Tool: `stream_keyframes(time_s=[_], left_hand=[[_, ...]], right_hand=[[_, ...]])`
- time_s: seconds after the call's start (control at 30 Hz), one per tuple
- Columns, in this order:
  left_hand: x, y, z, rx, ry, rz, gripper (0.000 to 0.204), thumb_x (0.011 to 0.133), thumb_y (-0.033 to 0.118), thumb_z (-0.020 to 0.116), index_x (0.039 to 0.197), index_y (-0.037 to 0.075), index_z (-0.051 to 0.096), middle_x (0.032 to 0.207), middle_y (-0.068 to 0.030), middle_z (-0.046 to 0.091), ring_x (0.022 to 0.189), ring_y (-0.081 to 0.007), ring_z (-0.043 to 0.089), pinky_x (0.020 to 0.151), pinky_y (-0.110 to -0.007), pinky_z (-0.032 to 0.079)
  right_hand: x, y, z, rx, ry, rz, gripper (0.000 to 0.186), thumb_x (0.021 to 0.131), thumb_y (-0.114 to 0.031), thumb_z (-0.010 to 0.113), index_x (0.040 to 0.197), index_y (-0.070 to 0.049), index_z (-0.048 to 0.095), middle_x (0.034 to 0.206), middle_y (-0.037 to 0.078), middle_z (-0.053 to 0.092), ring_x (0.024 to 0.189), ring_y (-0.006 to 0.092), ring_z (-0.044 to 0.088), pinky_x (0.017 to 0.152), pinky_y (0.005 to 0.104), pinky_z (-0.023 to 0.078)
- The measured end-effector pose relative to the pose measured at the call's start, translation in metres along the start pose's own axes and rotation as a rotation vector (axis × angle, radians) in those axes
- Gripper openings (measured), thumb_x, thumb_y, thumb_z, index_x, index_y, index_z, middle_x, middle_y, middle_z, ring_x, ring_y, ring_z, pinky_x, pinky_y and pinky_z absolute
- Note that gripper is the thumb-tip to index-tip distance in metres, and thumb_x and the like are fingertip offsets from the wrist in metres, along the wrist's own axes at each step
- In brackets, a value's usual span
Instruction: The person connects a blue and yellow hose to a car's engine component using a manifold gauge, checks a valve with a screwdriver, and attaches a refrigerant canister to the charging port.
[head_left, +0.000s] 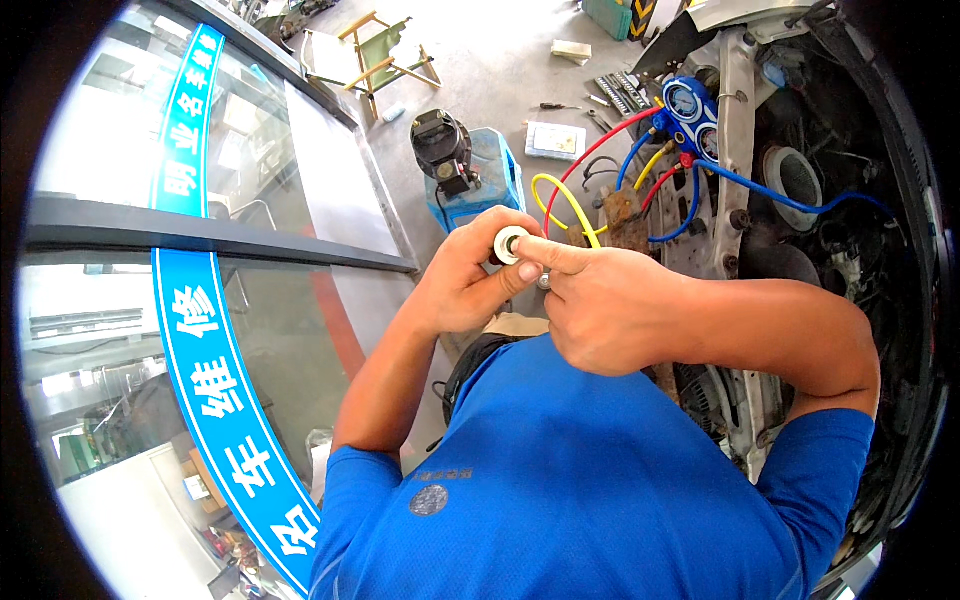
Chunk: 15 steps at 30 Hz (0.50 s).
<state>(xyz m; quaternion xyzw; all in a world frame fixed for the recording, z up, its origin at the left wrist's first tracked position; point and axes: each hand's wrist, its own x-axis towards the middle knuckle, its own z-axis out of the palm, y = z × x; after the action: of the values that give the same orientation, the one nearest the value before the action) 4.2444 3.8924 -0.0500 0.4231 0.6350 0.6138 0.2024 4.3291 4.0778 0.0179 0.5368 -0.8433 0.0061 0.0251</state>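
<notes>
Head view: the left hand [462,275] is closed around a small white roll of tape [510,244], held at chest height in front of the blue shirt [570,480]. The right hand [595,305] touches the roll from the right, forefinger and thumb pinched at its edge (a small metal fitting [544,281] shows just below). A manifold gauge set [686,110] with coloured hoses hangs beyond, on the car's engine bay [800,200].

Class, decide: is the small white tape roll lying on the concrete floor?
No, the small white tape roll is held up between the left hand and right hand.

concrete floor [480,70], blue pump [478,170], scattered tools [612,95]
</notes>
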Motion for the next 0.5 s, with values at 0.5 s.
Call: stream_keyframes(time_s=[0.5], left_hand=[[-0.0014, 0.0064, 0.0019, -0.129, 0.023, 0.0, 0.023, 0.092, 0.016, 0.065, 0.108, 0.003, 0.055, 0.085, -0.0028, 0.059, 0.077, -0.0104, 0.055, 0.068, -0.026, 0.045]], right_hand=[[0.0034, 0.001, -0.0046, 0.017, 0.126, 0.004, 0.016, 0.064, -0.018, 0.057, 0.053, -0.008, 0.064, 0.055, 0.007, 0.055, 0.063, 0.0239, 0.059, 0.115, 0.0453, 0.028]])
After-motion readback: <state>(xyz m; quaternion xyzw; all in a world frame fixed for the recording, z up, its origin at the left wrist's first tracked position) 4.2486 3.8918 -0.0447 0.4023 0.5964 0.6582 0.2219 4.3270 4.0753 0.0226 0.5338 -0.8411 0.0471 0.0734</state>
